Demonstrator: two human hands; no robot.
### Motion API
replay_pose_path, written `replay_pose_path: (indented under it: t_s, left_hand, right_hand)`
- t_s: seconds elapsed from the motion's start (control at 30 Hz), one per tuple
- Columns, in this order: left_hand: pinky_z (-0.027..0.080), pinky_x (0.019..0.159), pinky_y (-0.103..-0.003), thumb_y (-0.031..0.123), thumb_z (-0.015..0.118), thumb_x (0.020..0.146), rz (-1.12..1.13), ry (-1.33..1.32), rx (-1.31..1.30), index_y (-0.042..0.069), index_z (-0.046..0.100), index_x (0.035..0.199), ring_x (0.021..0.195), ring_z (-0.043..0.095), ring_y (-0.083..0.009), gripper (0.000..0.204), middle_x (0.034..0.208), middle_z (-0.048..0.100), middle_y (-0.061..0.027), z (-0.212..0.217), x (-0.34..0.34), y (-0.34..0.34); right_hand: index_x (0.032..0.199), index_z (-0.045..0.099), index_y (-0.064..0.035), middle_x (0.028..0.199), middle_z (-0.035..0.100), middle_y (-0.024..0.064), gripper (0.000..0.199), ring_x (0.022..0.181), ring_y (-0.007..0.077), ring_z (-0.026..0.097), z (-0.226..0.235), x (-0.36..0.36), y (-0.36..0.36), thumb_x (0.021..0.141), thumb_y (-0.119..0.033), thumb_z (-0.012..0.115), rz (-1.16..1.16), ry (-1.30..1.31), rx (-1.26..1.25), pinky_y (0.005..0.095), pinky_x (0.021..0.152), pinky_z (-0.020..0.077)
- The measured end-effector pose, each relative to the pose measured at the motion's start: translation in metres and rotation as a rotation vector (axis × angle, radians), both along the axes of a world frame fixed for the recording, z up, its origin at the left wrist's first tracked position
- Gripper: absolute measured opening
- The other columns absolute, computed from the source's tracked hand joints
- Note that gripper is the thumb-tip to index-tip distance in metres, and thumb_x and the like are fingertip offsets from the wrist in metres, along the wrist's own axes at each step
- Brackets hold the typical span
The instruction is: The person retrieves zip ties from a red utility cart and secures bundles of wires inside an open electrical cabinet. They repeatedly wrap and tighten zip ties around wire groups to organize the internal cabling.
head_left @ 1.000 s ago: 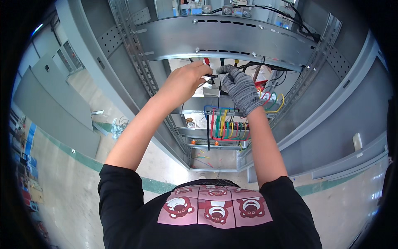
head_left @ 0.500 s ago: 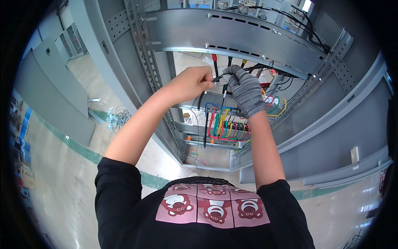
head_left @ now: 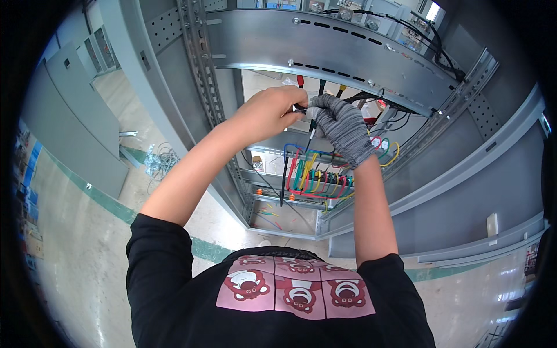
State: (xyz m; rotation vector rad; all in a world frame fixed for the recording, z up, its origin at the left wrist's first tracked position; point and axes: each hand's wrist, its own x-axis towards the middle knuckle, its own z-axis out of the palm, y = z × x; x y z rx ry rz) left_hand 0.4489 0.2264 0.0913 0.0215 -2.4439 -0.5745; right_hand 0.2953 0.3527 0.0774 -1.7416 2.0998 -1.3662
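Note:
My bare left hand (head_left: 268, 116) pinches a black cable (head_left: 299, 109) with thumb and fingers, below the crossbeam of a grey metal cabinet. Right beside it, my right hand (head_left: 343, 129), in a grey knitted glove, is closed on the same cable. The fingertips of both hands nearly meet, and the cable's far parts are hidden behind them. Red, green and yellow sleeved thick cables (head_left: 342, 90) hang just beyond the hands. Under my right hand, looped red, yellow, green and blue wires (head_left: 310, 174) run along a row of terminals.
The slotted metal crossbeam (head_left: 331, 46) spans the cabinet above my hands. Uprights stand on both sides, with a perforated rail (head_left: 200, 69) at left. Black cables (head_left: 400, 101) bunch at the right. Wire offcuts (head_left: 270, 220) lie at the cabinet base; a wire tangle (head_left: 162, 162) lies on the floor.
My left hand has shifted slightly right, closing the gap to my gloved hand. The black length hanging below my left hand no longer shows there. The view has shifted a little.

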Motion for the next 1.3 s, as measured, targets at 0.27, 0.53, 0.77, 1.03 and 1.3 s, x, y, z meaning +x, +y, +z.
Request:
replay_pose_path:
  t_s: [0.27,0.53,0.77,1.03,1.3]
  left_hand:
    - [0.046,0.069,-0.041,0.010,0.062,0.086,0.369,-0.234,-0.170,0.001,0.055,0.086,0.080,0.061,-0.0279,0.011,0.087,0.061,-0.0129,0.025,0.020,0.025]
    - [0.045,0.059,-0.034,0.002,0.063,0.081,0.134,-0.042,0.330,0.001,0.052,0.083,0.062,0.056,-0.0260,0.011,0.082,0.060,-0.0104,-0.014,0.011,0.008]
    - [0.044,0.067,-0.037,0.005,0.062,0.079,0.221,0.180,-0.276,0.005,0.056,0.092,0.072,0.059,-0.0285,0.014,0.081,0.061,-0.0122,0.006,0.021,0.020]
    - [0.042,0.075,-0.039,0.011,0.064,0.081,0.444,-0.092,-0.377,0.004,0.056,0.084,0.087,0.058,-0.0286,0.011,0.086,0.061,-0.0089,0.011,0.034,0.031]
    - [0.046,0.069,-0.035,0.007,0.069,0.079,0.127,-0.113,0.331,0.002,0.051,0.076,0.075,0.062,-0.0236,0.018,0.083,0.065,-0.0093,-0.015,0.025,0.010]
  right_hand:
    - [0.101,0.065,-0.0025,0.088,0.068,0.0143,0.020,0.075,0.0249,0.066,-0.004,0.008,-0.003,0.085,-0.016,0.065,-0.160,0.207,-0.032,0.0337,0.071,0.0518]
    - [0.100,0.064,-0.0023,0.083,0.068,0.0124,0.017,0.069,0.0208,0.064,-0.007,0.008,-0.002,0.087,-0.013,0.060,-0.094,0.171,-0.117,0.0311,0.065,0.0513]
    - [0.101,0.064,-0.0021,0.083,0.068,0.0134,0.018,0.068,0.0206,0.063,-0.004,0.008,0.004,0.087,-0.014,0.062,-0.099,0.220,-0.107,0.0318,0.066,0.0513]
    - [0.098,0.066,-0.0035,0.086,0.068,0.0142,0.018,0.073,0.0253,0.066,-0.003,0.018,0.004,0.086,-0.016,0.063,-0.206,0.281,-0.056,0.0336,0.068,0.0514]
    - [0.093,0.065,-0.0086,0.079,0.067,0.0141,0.016,0.073,0.0313,0.065,-0.007,0.013,0.004,0.085,-0.022,0.063,-0.130,0.215,-0.174,0.0394,0.068,0.0509]
